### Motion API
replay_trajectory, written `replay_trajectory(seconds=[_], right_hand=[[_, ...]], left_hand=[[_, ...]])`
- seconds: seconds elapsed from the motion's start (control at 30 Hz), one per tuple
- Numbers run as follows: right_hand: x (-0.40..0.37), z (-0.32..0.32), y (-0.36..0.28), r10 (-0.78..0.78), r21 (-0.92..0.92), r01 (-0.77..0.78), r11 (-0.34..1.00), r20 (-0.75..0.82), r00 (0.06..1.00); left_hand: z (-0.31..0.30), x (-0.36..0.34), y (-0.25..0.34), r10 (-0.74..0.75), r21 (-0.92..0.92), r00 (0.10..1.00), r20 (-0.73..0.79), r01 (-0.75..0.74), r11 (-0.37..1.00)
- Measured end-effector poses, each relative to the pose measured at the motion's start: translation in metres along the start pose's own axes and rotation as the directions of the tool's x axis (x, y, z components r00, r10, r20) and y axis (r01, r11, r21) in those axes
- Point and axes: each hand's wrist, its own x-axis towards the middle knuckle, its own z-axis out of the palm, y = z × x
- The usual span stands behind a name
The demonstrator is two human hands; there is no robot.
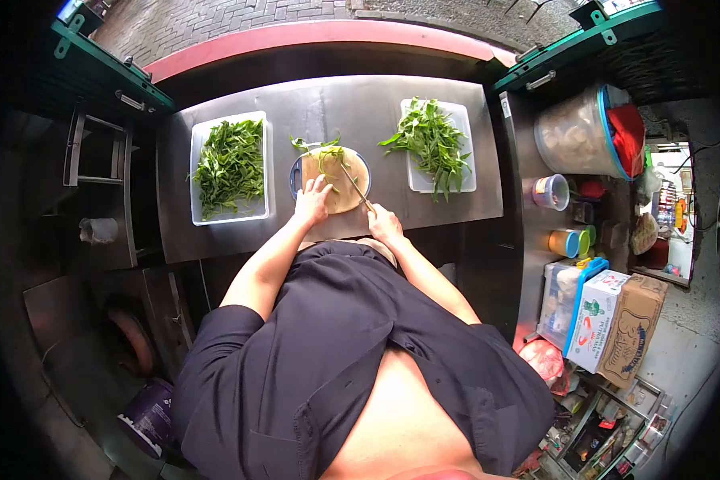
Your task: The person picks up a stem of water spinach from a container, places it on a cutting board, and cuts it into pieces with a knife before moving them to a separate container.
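A round wooden cutting board (349,199) with a blue rim lies on the metal table. Several green leafy stems (325,154) rest on it, some leaves reaching past its far edge. My left hand (312,203) is at the left side of the board, fingers apart and pointing forward, close to the stems; whether the fingertips press on a stem is too small to tell. In my right hand (386,225) is the handle of a knife (356,183), fingers wrapped round it. The blade slants forward and left over the board, beside the stems.
At the left stands a white tray (267,172) full of cut greens; at the right, another white tray (464,182) holds longer leafy stems. A large lidded tub (572,136), small plastic containers (550,192) and cardboard boxes (634,328) line the right-hand counter.
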Motion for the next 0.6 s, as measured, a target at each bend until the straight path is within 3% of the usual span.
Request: replay_trajectory(seconds=[0.1,0.17,0.33,0.6], right_hand=[[-0.006,-0.004,-0.007,-0.017,0.018,0.016,1.0,0.024,1.0],[-0.009,-0.009,-0.013,0.011,-0.032,-0.007,0.999,0.12,0.993],[-0.002,-0.01,-0.006,0.022,0.005,-0.022,1.0,0.05,0.998],[0.01,-0.017,-0.012,-0.007,-0.073,0.015,0.997,0.104,0.995]], left_hand=[[0.005,0.004,0.0,-0.015,-0.034,1.0,-0.026,0.014,0.999],[0.009,0.006,-0.001,-0.021,-0.053,0.999,-0.034,0.019,0.998],[0.012,0.012,-0.004,-0.048,-0.092,0.997,-0.065,0.042,0.995],[0.009,0.013,-0.002,-0.082,-0.069,0.989,-0.125,0.074,0.995]])
